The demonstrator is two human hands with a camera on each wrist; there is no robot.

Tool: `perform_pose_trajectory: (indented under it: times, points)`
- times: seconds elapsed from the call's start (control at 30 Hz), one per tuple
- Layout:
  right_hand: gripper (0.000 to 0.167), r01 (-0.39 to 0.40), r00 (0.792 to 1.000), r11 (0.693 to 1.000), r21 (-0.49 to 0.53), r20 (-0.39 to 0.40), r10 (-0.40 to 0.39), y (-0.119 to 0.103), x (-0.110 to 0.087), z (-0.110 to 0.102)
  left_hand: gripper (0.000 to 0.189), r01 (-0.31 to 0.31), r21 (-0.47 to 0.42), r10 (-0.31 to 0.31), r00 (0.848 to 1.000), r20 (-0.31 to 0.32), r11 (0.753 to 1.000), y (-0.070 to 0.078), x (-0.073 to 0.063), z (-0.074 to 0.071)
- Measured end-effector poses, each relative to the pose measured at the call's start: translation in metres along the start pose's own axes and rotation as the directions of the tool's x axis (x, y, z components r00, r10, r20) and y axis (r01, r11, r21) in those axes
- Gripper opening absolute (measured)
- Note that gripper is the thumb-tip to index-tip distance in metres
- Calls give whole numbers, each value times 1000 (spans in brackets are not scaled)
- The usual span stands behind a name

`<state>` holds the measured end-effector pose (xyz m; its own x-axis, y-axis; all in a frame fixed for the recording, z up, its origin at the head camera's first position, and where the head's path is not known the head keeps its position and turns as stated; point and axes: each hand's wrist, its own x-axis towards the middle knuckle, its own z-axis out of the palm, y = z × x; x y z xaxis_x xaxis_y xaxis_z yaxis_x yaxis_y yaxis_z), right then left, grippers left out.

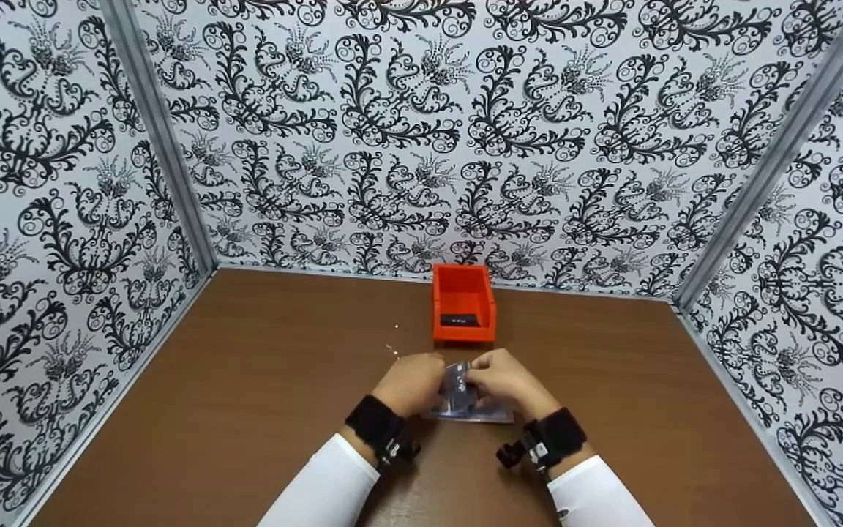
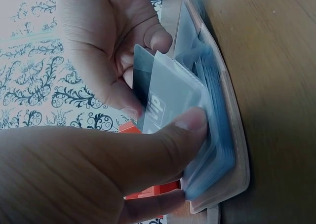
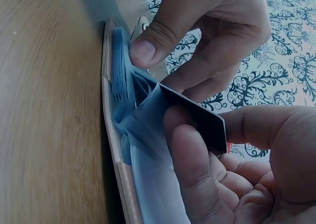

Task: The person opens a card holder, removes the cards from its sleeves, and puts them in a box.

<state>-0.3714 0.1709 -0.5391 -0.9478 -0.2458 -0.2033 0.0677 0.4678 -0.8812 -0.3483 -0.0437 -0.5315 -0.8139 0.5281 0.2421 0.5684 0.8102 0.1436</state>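
A card holder [image 1: 491,416] lies opened on the table, its several clear sleeves [image 2: 222,145] fanned up from a pale cover [image 2: 243,172]. My left hand [image 1: 413,382] pinches one raised sleeve, its thumb flat on the front in the left wrist view. With thumb and fingers, my right hand [image 1: 507,377] holds a dark card [image 3: 200,116] by its outer end. The rest of that card sits inside the sleeve, where white lettering shows through the plastic. Both hands are close together over the holder, one on each side of the card.
An orange bin [image 1: 463,334] stands behind the hands near the back wall, with a dark card [image 1: 458,320] inside it. Small shiny bits [image 1: 392,348] lie on the brown table [image 1: 282,366] left of the bin. Patterned panels [image 1: 421,146] enclose the back and sides.
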Motion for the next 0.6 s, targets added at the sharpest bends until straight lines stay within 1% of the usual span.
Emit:
perform_pose_trajectory:
  times: [0.13, 0.27, 0.43, 0.6]
  points:
    - [13, 11, 1000, 1000, -20, -16, -11, 0, -1, 0, 23, -9, -6, 9, 1000, -10, 1000, -1, -1, 0]
    - [12, 33, 997, 997, -77, -64, -38, -2, -1, 0, 24, -10, -15, 10, 1000, -6, 1000, -1, -1, -1]
    - [15, 74, 986, 981, -179, -134, -99, -6, -1, -3, 25, 0, -21, 0, 1000, 4, 1000, 0, 1, 0]
    - [21, 68, 980, 966, -250, -162, -112, -10, -1, -9, 24, 17, -17, -17, 1000, 16, 1000, 0, 2, -1]
